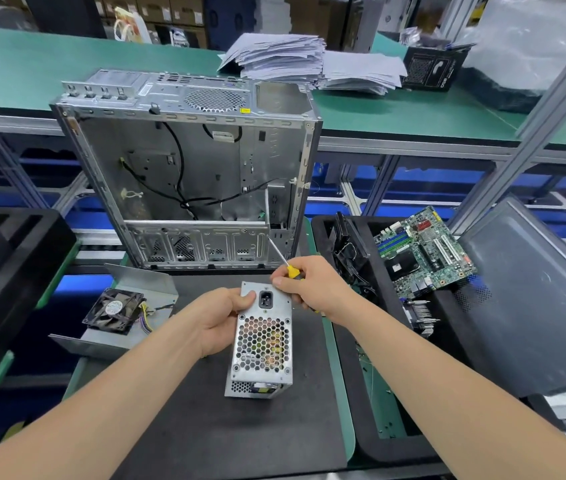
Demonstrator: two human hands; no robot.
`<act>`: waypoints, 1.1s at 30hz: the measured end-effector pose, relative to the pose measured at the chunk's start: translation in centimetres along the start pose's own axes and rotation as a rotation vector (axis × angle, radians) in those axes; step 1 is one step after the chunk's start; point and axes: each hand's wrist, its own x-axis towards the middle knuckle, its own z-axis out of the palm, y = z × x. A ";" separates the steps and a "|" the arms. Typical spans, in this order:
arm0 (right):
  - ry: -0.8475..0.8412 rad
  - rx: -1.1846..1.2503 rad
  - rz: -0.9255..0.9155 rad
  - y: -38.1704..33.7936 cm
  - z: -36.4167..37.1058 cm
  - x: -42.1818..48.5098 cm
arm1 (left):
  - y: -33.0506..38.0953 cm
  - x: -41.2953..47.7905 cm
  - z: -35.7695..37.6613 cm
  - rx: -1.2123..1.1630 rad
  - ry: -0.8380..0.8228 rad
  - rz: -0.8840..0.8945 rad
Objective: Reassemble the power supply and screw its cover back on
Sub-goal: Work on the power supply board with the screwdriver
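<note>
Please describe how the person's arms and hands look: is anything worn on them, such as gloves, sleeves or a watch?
Both hands are bare: the left hand and the right hand wear no gloves, and no ring shows on the visible fingers. The left forearm and the right forearm are bare too: no sleeve, watch or wrist strap is in view.

The yellow screwdriver handle (293,270) lies largely hidden in the right hand (312,289); the left hand (221,320) covers the left edge of the silver perforated metal power supply (262,344); the label of the black square fan (113,310) is illegibly small.
</note>
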 end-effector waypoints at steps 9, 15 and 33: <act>-0.096 0.049 0.178 -1.0 0.1 1.3 | 0.0 0.0 -0.1 0.015 -0.014 0.021; -0.096 0.036 0.186 -1.3 0.3 1.7 | 0.1 0.0 -0.2 0.031 -0.034 0.025; -0.085 0.024 0.217 -0.9 0.2 2.0 | 0.1 0.7 -0.2 0.102 -0.078 0.054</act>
